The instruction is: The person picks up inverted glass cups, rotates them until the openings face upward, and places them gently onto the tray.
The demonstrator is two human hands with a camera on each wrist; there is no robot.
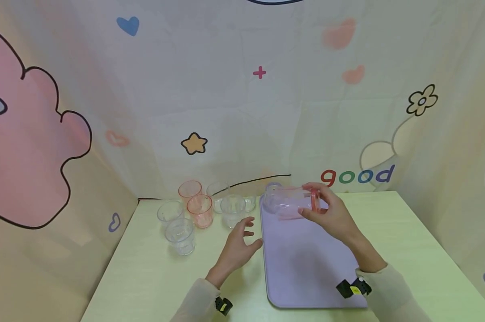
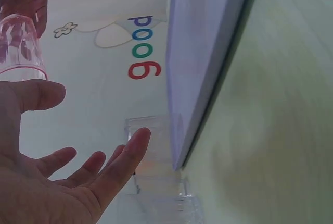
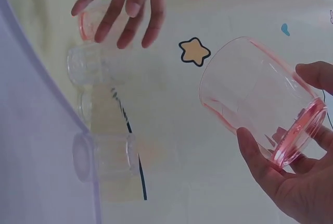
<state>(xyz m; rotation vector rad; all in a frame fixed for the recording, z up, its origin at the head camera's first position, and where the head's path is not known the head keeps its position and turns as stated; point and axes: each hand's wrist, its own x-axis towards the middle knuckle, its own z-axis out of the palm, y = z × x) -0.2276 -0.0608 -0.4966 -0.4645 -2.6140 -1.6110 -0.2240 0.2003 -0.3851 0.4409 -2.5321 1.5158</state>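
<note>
My right hand [image 1: 330, 211] grips a pink-tinted clear cup [image 1: 292, 203] round its base, over the back of the purple tray [image 1: 307, 268]. The cup lies tilted on its side, its mouth toward the left; the right wrist view shows the cup [image 3: 260, 99] with nothing visible inside. Beside the tray's left edge, my left hand [image 1: 236, 248] is raised with fingers spread and holds nothing. Another clear cup [image 3: 112, 156] stands at the tray's back left corner, partly hidden behind the pink one in the head view.
Left of the tray, on the pale table [image 1: 138, 286], stand several cups: two pink-tinted ones [image 1: 200, 212] and several clear ones [image 1: 180, 237], close together. A printed cloth [image 1: 242, 112] hangs behind the table and at both sides.
</note>
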